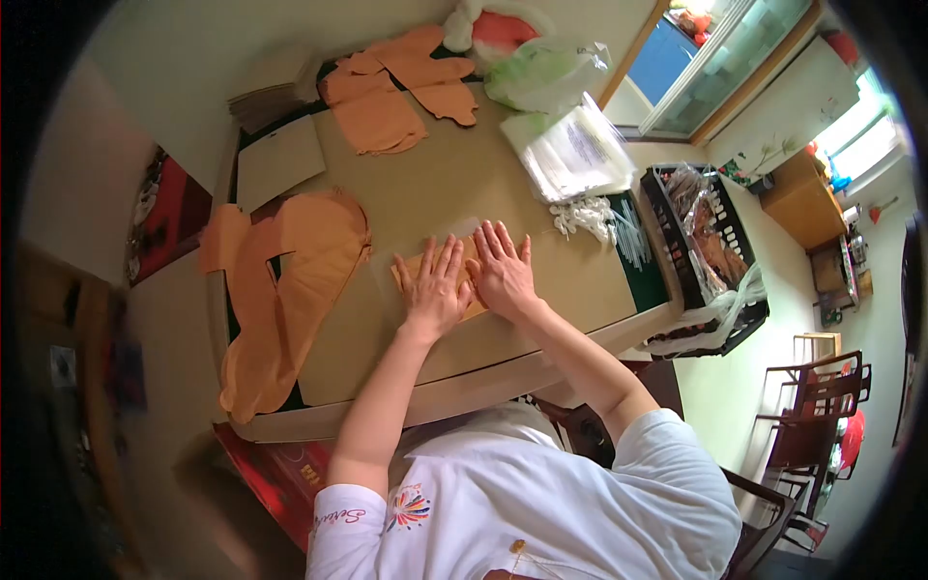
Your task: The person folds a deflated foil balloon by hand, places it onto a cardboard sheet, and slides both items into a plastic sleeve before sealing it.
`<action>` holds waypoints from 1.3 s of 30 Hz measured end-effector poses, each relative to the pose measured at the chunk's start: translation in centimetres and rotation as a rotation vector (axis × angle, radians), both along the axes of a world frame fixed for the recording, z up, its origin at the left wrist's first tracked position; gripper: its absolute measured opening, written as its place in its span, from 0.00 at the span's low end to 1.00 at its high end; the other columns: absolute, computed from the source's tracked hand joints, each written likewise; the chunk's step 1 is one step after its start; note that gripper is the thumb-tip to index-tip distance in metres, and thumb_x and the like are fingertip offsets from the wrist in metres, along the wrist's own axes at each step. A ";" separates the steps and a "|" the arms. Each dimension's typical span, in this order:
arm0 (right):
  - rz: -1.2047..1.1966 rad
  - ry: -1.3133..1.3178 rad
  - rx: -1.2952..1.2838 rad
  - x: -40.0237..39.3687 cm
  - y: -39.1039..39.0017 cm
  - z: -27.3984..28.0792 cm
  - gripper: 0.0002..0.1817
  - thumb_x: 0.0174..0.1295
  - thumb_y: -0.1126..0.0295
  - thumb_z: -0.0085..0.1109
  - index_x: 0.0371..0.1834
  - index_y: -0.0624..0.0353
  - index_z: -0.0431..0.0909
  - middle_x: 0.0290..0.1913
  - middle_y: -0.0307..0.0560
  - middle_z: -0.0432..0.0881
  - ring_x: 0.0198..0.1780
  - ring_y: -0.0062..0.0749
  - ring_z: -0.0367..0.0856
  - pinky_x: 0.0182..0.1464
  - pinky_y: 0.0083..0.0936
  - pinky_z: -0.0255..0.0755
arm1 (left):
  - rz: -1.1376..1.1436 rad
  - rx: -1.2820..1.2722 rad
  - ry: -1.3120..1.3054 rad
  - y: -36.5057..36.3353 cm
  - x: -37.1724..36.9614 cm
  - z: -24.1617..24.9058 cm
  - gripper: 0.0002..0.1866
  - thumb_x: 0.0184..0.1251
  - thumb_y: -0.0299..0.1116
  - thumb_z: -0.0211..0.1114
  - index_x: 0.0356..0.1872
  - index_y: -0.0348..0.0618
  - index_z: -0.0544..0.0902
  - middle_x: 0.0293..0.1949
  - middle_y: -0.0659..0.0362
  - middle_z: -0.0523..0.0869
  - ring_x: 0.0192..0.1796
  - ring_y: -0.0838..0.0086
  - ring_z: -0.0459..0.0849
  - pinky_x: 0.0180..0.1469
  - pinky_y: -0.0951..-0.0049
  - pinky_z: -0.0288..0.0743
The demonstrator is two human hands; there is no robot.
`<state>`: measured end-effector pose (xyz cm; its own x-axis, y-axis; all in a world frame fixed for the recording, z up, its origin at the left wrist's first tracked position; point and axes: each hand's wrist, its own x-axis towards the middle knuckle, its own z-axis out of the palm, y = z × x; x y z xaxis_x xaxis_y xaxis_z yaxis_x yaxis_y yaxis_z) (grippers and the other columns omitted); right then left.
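Observation:
My left hand (434, 287) and my right hand (502, 267) lie flat side by side, fingers spread, pressing down on a small folded orange piece (404, 271) inside a clear plastic sleeve (454, 230) on the brown table (425, 184). Most of the orange piece is hidden under my palms. To the left of my left hand a long pile of orange stockings (280, 290) hangs over the table edge.
More orange pieces (396, 87) and cardboard sheets (278, 159) lie at the far end. A stack of clear bags (575, 150), white ties (580, 215) and a black crate (706, 251) sit at the right. Wooden chairs (812, 406) stand beyond.

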<state>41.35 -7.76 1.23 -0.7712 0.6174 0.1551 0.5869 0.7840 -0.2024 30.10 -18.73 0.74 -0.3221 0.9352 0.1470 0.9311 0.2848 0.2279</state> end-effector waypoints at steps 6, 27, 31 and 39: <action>0.378 0.403 -0.132 -1.9 0.3 0.4 0.25 0.68 0.72 0.46 0.69 0.67 0.62 0.70 0.62 0.63 0.73 0.52 0.59 0.72 0.41 0.56 | 0.007 -0.100 0.014 0.1 0.1 0.7 0.34 0.69 0.45 0.54 0.73 0.48 0.58 0.75 0.59 0.56 0.78 0.63 0.48 0.69 0.25 0.36; 0.384 0.224 0.020 -2.5 -0.6 0.1 0.26 0.69 0.56 0.49 0.67 0.56 0.67 0.69 0.65 0.64 0.71 0.56 0.60 0.72 0.44 0.54 | 0.620 0.437 -1.265 -5.8 -4.9 2.3 0.09 0.67 0.27 0.60 0.44 0.33 0.79 0.30 0.51 0.87 0.29 0.69 0.87 0.32 0.70 0.80; 0.378 0.220 0.011 -2.5 -0.7 0.1 0.27 0.69 0.55 0.49 0.67 0.56 0.67 0.69 0.65 0.64 0.71 0.56 0.59 0.72 0.44 0.54 | 0.592 0.435 -0.767 -5.6 -4.8 1.9 0.11 0.65 0.28 0.61 0.47 0.36 0.79 0.33 0.53 0.87 0.36 0.61 0.87 0.39 0.66 0.80; 0.360 0.206 -0.013 -2.5 -0.7 0.2 0.28 0.68 0.52 0.50 0.68 0.53 0.67 0.70 0.64 0.63 0.72 0.56 0.58 0.73 0.45 0.52 | 0.238 0.579 0.042 -5.2 -3.0 0.7 0.13 0.62 0.29 0.63 0.48 0.41 0.80 0.45 0.54 0.83 0.52 0.62 0.79 0.52 0.62 0.74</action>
